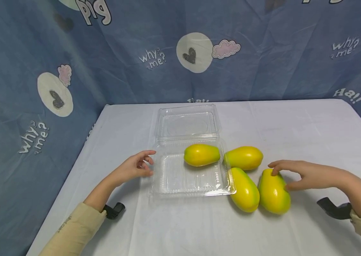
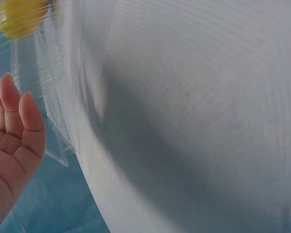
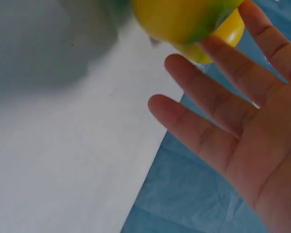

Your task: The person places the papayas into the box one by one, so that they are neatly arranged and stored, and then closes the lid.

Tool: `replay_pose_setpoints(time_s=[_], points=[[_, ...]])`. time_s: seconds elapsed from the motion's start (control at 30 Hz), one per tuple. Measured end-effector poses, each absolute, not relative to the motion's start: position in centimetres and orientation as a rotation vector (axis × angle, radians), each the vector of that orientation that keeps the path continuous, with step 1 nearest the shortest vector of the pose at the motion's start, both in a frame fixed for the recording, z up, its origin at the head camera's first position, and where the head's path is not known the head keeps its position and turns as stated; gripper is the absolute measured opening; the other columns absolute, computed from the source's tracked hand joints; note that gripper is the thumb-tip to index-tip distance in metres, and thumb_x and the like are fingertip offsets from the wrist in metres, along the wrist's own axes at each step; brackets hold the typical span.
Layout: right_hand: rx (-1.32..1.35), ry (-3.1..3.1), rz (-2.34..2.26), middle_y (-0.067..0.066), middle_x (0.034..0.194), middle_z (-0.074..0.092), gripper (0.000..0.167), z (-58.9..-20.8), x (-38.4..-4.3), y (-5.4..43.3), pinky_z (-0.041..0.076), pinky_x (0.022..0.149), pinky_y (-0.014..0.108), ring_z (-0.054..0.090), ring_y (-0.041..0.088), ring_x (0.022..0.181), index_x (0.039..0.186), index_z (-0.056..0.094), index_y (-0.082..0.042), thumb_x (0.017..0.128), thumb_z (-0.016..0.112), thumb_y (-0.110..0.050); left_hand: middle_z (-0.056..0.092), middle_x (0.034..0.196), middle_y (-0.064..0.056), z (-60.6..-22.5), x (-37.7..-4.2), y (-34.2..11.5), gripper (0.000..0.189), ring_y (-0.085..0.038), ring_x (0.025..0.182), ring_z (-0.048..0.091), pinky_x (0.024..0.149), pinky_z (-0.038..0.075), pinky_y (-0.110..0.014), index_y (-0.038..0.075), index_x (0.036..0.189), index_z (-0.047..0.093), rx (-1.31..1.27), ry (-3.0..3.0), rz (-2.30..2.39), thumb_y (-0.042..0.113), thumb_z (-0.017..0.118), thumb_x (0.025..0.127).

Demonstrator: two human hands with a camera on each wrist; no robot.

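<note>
Okay, head view: your right hand (image 1: 311,176) is at the rightmost yellow-green fruit (image 1: 274,193), right of the clear box (image 1: 171,176) with another fruit (image 1: 201,155) lying in its base; I'd call this the pickup reach. Left wrist: your left hand (image 2: 14,145) is relaxed, empty, just beside the box. Right wrist: fingers (image 3: 189,124) spread, not wrapped, contact unclear; next move calls for closing them round its sides.

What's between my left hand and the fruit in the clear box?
Only the clear box: its left wall and a bare stretch of floor, in the head view.
</note>
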State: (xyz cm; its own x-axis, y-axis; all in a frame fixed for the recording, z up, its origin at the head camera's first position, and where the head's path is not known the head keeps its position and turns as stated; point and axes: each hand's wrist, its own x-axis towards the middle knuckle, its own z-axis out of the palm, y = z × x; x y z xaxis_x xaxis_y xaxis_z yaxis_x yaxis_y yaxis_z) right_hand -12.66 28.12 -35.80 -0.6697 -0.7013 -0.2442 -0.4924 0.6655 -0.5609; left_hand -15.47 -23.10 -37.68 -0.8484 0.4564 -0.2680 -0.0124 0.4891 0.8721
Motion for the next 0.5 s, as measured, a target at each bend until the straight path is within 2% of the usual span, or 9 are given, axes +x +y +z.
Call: replay_pose_setpoints(time_s=[0.13, 0.23, 0.3, 0.4, 0.5], points=[[-0.872, 2.367, -0.705, 0.007, 0.134, 0.047, 0.049, -35.9, -12.9, 28.2, 0.040, 0.093, 0.024, 0.039, -0.002, 0.120, 0.125, 0.050, -0.020, 0.082, 0.067, -0.033, 0.046, 0.112, -0.022, -37.8, -15.5, -23.2, 0.067, -0.011, 0.078, 0.052, 0.072, 0.046, -0.025, -0.002, 0.139, 0.030, 0.361, 2.260, 1.341, 0.006, 0.065, 0.083], [-0.861, 2.350, -0.716, 0.009, 0.135, 0.046, 0.061, -36.2, -12.9, 28.4, 0.037, 0.095, 0.022, 0.035, -0.005, 0.121, 0.132, 0.045, -0.014, 0.080, 0.068, -0.034, 0.045, 0.113, -0.022, -37.9, -15.6, -23.2, 0.067, -0.010, 0.078, 0.052, 0.072, 0.046, -0.025, -0.001, 0.140, 0.029, 0.359, 2.253, 1.350, 0.006, 0.065, 0.083], [-0.858, 2.333, -0.714, 0.011, 0.138, 0.043, 0.064, -36.4, -13.0, 28.5, 0.037, 0.098, 0.032, 0.033, -0.003, 0.124, 0.134, 0.044, -0.013, 0.079, 0.068, -0.034, 0.045, 0.113, -0.022, -38.0, -15.6, -23.2, 0.068, -0.010, 0.078, 0.051, 0.072, 0.046, -0.025, -0.001, 0.140, 0.029, 0.360, 2.249, 1.353, 0.006, 0.065, 0.083], [-0.839, 2.287, -0.714, 0.013, 0.142, 0.037, 0.067, -36.7, -13.0, 28.7, 0.035, 0.099, 0.035, 0.027, -0.005, 0.126, 0.136, 0.042, -0.016, 0.077, 0.068, -0.035, 0.045, 0.113, -0.022, -38.0, -15.6, -23.2, 0.068, -0.010, 0.078, 0.052, 0.072, 0.046, -0.025, -0.001, 0.140, 0.029, 0.363, 2.249, 1.353, 0.006, 0.065, 0.083], [-0.849, 2.224, -0.753, 0.014, 0.142, 0.036, 0.069, -37.0, -13.0, 28.8, 0.033, 0.099, 0.027, 0.024, -0.010, 0.125, 0.138, 0.040, -0.017, 0.077, 0.069, -0.032, 0.045, 0.113, -0.022, -37.9, -15.6, -23.2, 0.069, -0.010, 0.078, 0.052, 0.072, 0.046, -0.025, -0.001, 0.140, 0.029, 0.363, 2.252, 1.348, 0.007, 0.066, 0.082]])
